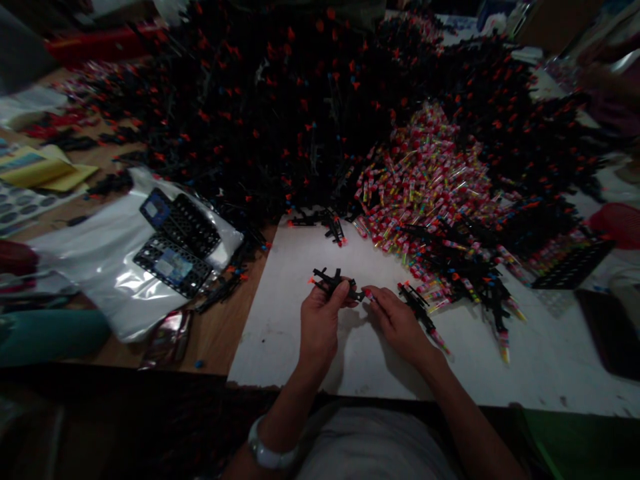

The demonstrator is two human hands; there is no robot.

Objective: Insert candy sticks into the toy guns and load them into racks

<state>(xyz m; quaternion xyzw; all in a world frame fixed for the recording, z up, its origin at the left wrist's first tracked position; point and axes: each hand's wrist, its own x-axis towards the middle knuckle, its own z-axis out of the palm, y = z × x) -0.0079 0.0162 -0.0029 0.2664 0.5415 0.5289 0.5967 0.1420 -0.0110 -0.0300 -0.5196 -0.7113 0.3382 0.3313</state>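
My left hand (319,327) is closed around a small black toy gun (331,280), its orange tip pointing left. The thumb presses on its side. At the gun's right end, my right hand (400,325) pinches a small red-ended piece (369,294), mostly hidden by the fingers; it looks like one of the candy tubes. Just right of this hand lies a toy gun with a colourful tube at its end (423,312). Farther right, more such guns (495,303) lie together. A few toy guns (333,225) rest on the white board (280,320) beyond my hands.
A huge heap of black toy guns (280,127) fills the back. Colourful candy tubes (425,180) are piled at right centre. Black baskets (173,263) lie on a plastic bag (100,247) at left. A filled black basket (575,263) and a dark phone-like slab (607,333) sit right.
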